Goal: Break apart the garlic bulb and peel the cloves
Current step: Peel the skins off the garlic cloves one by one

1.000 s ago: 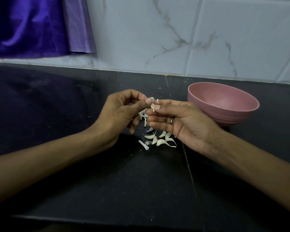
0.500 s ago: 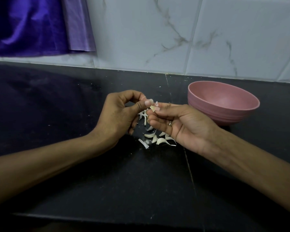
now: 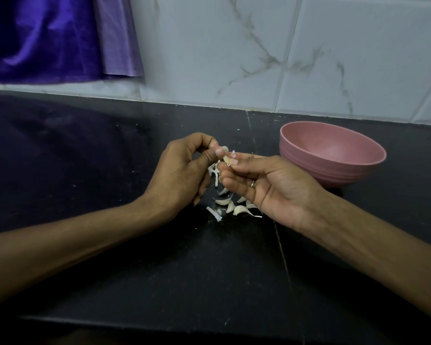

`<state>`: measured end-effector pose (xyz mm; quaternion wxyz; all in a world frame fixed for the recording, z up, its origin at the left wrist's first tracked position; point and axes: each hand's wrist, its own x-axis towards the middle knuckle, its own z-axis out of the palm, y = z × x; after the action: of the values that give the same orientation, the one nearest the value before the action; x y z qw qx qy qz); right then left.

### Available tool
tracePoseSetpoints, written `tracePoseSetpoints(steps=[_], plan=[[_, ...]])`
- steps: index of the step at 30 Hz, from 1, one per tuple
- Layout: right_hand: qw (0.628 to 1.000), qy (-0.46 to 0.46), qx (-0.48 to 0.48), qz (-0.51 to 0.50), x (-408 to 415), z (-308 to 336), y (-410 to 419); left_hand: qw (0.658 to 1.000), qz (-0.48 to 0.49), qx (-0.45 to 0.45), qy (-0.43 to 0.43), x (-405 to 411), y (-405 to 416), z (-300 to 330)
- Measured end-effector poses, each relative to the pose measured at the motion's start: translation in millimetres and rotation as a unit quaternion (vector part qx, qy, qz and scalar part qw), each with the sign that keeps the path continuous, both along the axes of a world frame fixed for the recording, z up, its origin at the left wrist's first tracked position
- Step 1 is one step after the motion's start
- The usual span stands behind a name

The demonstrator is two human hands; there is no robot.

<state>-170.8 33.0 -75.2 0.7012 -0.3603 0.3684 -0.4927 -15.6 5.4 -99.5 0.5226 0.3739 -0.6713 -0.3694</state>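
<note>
Both hands meet above the black counter (image 3: 110, 270). My right hand (image 3: 266, 185) pinches a small pale garlic clove (image 3: 227, 159) between thumb and forefinger; a ring shows on one finger. My left hand (image 3: 182, 173) has its fingers curled, and its thumb and forefinger pinch at the skin on the clove's tip. Below the hands lies a small heap of garlic cloves and skin scraps (image 3: 232, 206), partly hidden by my right palm. A pink bowl (image 3: 334, 155) stands just right of my right hand.
A white marble-patterned tile wall (image 3: 259, 58) rises behind the counter. Purple cloth (image 3: 47, 38) hangs at the upper left. A seam in the counter (image 3: 281, 255) runs from the wall toward me. The counter's front edge lies near the bottom of the view.
The hands have stayed together over the heap, shifting only slightly. My left thumb and forefinger keep working at the clove's tip.
</note>
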Motion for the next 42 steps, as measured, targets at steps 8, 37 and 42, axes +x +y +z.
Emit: tracePoseSetpoints(steps=[8,37,42], plan=[[0.997,0.051,-0.062,-0.016,-3.1,-1.5,0.3,0.999,0.009,-0.035,-0.038,-1.8,3.6,2.8],[0.996,0.047,-0.067,-0.034,-13.9,2.8,-12.4,0.995,0.016,-0.079,-0.065,6.5,0.8,7.2],[0.998,0.034,-0.044,0.011,-12.4,4.1,-11.3,0.997,0.004,-0.046,-0.065,5.9,2.1,8.5]])
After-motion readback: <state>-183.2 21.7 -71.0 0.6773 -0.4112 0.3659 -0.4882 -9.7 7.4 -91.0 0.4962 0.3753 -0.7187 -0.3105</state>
